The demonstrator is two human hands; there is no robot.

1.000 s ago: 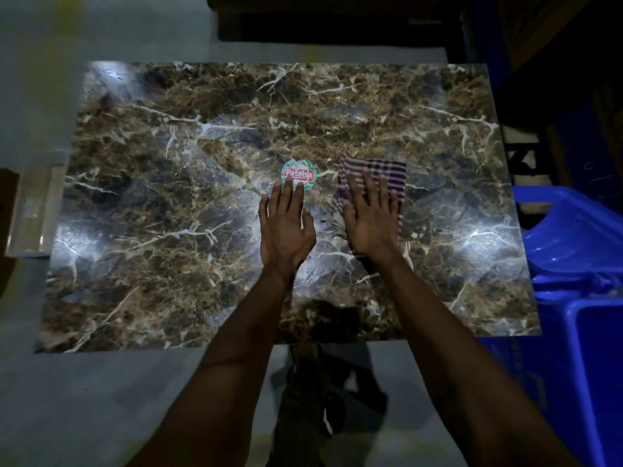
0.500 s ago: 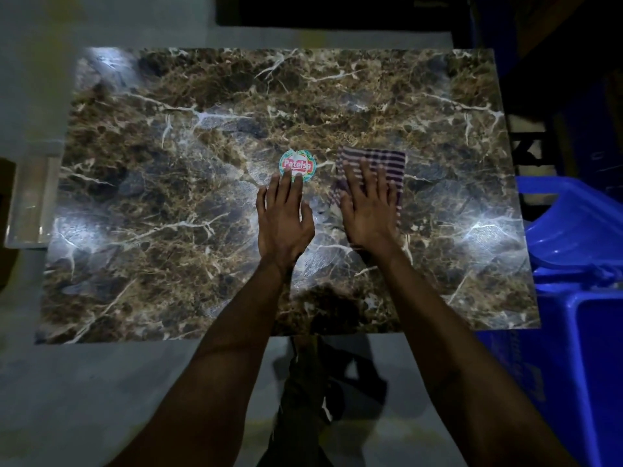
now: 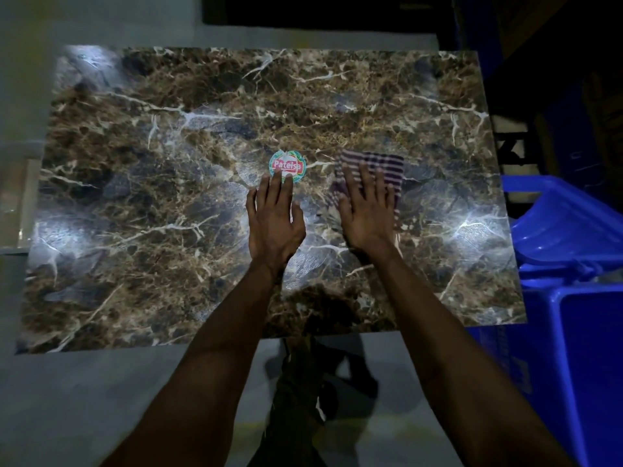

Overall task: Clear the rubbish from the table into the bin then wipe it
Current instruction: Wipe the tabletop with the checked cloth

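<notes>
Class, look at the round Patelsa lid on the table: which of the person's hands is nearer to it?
Left. The left hand touches the Patelsa lid with its fingertips; the right hand lies flat on the striped cloth, apart from it.

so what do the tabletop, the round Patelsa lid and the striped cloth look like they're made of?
Tabletop: polished marble or a marble-look laminate, brown with white veins; glare patches show gloss.
Round lid: seems thin printed foil or paper, flat with a slightly ragged edge; which one is unclear.
Striped cloth: woven fabric, matte, purple and white stripes, lying soft under the right hand.
</notes>
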